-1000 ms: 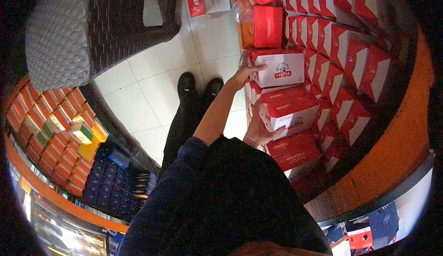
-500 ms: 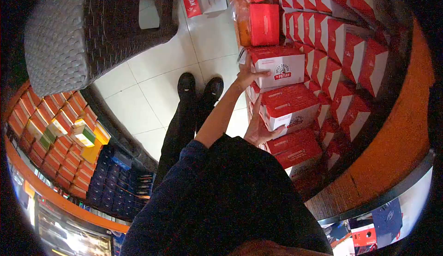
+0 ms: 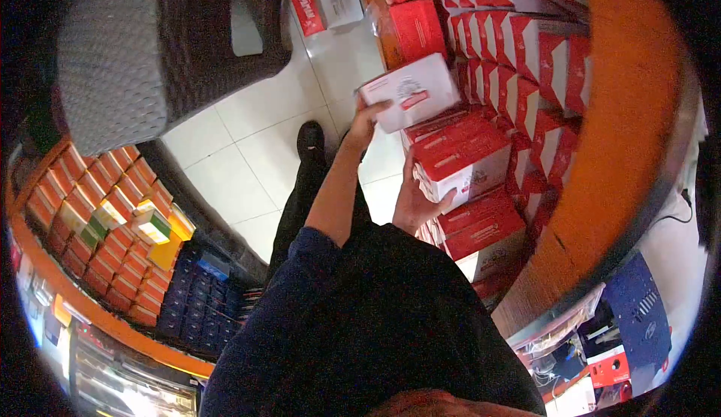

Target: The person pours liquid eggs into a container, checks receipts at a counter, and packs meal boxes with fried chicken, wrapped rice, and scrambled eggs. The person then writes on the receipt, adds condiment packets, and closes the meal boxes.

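My left hand (image 3: 364, 125) grips the left edge of a white box (image 3: 424, 90) with a round logo and a red label. The box is tilted, its thumb side facing me, above the front of the red-and-white rows. Lower down, my right hand (image 3: 418, 203) is spread around the near left corner of a red-topped box bundle (image 3: 466, 150), thumb on its white side and fingers along its left side. Another red-topped bundle (image 3: 484, 225) lies just below this hand. Part of the right forearm is hidden by dark clothing.
Packed red-and-white boxes (image 3: 526, 41) fill the right, bordered by an orange wooden edge (image 3: 623, 116). A woven grey chair (image 3: 113, 64) stands upper left. Orange boxes (image 3: 113, 267) and dark blue boxes (image 3: 199, 297) sit lower left. A red-and-white box (image 3: 306, 7) rests on the tiled floor (image 3: 248, 161).
My left hand has lifted the white box off the row, moving it up and left and tilting it. My right hand stays at the bundle. The view has turned slightly.
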The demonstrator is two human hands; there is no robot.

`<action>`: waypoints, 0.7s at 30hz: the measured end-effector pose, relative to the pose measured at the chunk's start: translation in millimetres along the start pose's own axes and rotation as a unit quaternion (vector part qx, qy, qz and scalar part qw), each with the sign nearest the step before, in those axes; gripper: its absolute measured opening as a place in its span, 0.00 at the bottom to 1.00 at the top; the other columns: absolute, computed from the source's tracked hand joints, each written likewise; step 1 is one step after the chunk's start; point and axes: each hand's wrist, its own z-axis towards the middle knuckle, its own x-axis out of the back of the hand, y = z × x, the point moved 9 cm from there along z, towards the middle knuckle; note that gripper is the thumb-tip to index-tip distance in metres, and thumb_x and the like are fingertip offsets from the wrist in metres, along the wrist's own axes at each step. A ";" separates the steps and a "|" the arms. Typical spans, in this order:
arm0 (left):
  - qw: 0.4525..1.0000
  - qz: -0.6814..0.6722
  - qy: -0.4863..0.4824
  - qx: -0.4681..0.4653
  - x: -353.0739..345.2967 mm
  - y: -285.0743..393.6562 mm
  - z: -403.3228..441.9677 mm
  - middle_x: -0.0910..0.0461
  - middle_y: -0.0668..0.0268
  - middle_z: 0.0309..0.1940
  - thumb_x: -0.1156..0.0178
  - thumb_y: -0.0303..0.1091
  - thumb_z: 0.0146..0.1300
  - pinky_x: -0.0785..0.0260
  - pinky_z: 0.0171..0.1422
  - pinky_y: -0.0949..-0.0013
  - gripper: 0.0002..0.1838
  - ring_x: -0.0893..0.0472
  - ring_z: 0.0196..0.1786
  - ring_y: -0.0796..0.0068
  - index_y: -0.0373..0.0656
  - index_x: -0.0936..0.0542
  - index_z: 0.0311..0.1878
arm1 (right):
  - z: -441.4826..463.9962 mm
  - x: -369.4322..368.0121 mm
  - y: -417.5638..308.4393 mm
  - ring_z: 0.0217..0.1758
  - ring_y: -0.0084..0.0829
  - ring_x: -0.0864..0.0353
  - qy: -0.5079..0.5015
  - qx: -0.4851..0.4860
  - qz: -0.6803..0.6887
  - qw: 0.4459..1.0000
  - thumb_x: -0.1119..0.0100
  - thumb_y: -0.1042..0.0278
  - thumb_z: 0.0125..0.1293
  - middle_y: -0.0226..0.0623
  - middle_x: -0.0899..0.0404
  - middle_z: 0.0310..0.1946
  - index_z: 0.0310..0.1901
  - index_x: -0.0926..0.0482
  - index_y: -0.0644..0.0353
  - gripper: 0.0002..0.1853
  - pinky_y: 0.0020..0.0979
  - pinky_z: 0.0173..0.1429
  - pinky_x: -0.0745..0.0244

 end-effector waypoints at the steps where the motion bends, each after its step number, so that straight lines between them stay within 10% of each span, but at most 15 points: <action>1: 0.997 -0.066 0.000 0.049 26.1 -7.0 -17.4 0.24 0.60 0.51 0.39 0.41 0.56 0.33 0.61 0.62 0.31 0.25 0.55 0.68 0.37 0.34 0.61 | -6.9 6.3 8.0 0.70 0.56 0.47 0.067 0.009 0.011 0.998 0.28 0.65 0.45 0.54 0.43 0.65 0.65 0.42 0.66 0.45 0.63 0.73 0.53; 9: 0.938 -0.252 0.238 0.005 165.3 161.8 -298.9 0.28 0.59 0.59 0.46 0.42 0.58 0.35 0.64 0.55 0.31 0.28 0.60 0.59 0.39 0.35 0.64 | -136.2 -45.7 81.5 0.71 0.50 0.47 0.007 -0.254 -0.238 0.937 0.39 0.57 0.52 0.44 0.43 0.68 0.69 0.45 0.54 0.42 0.66 0.71 0.55; 14: 0.866 -0.318 0.174 -0.345 179.2 366.7 -550.8 0.30 0.66 0.62 0.44 0.50 0.55 0.43 0.68 0.45 0.35 0.32 0.65 0.58 0.49 0.35 0.66 | -261.1 -74.1 109.7 0.70 0.50 0.44 -0.026 -0.404 -0.413 0.816 0.40 0.58 0.52 0.43 0.42 0.67 0.69 0.45 0.53 0.42 0.65 0.70 0.52; 21: 0.735 -0.350 0.310 -0.491 330.2 451.0 -838.7 0.28 0.56 0.59 0.41 0.47 0.55 0.33 0.58 0.44 0.34 0.27 0.58 0.54 0.42 0.35 0.64 | -420.5 -120.2 188.7 0.68 0.49 0.40 -0.190 -0.519 -0.574 0.604 0.41 0.58 0.51 0.42 0.39 0.66 0.68 0.44 0.52 0.41 0.63 0.69 0.47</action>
